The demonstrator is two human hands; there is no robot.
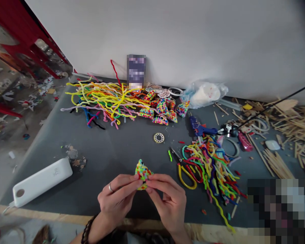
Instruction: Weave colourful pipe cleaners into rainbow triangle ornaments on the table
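Near the table's front edge, a small multicoloured cone woven from pipe cleaners (141,169) is pinched between both hands, its tip pointing away from me. My left hand (119,195), with a ring and a dark bracelet, grips its left side. My right hand (166,195) closes on the right side with thumb and fingers. The fingertips cover part of the cone's lower half. Scissors (189,171) with red and yellow handles lie just right of my right hand, beside a short green pipe cleaner piece (170,155).
Long pipe cleaners (99,98) and several similar woven pieces (162,106) lie at the back. A blue glue gun (200,127), cut pipe cleaners (216,166), and wooden sticks (277,162) occupy the right. A white power bank (43,183) sits left; a tape roll (159,138) lies mid-table.
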